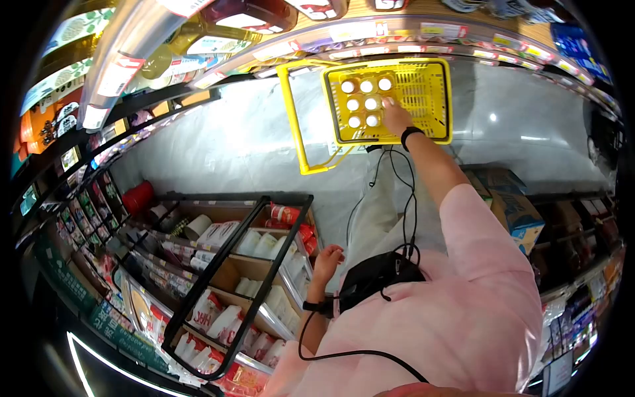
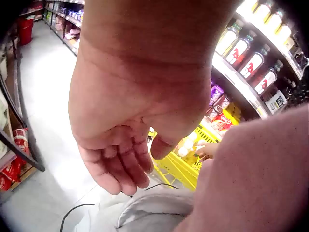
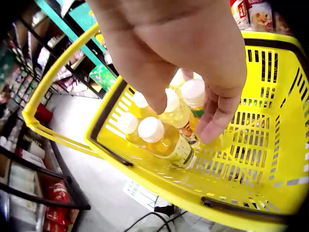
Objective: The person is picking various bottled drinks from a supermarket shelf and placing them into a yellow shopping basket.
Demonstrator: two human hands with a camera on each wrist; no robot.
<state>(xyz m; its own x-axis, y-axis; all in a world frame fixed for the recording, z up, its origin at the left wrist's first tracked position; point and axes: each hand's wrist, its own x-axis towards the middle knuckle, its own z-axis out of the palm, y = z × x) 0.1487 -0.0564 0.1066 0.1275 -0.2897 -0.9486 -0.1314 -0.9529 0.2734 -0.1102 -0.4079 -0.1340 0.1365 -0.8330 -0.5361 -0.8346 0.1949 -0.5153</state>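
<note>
Apparently gripping bottle [image 3: 180, 116] with fingers of right hand [image 1: 397, 119], upper centre — likely smooth, weighty, best held below cap [image 3: 171, 100] — with left hand [image 2: 137, 104] loosely curled, empty.

We've got our right hand [image 3: 186, 53] around a white-capped bottle [image 3: 181, 117] mid-frame, inside that yellow basket [image 3: 227, 195].
</note>
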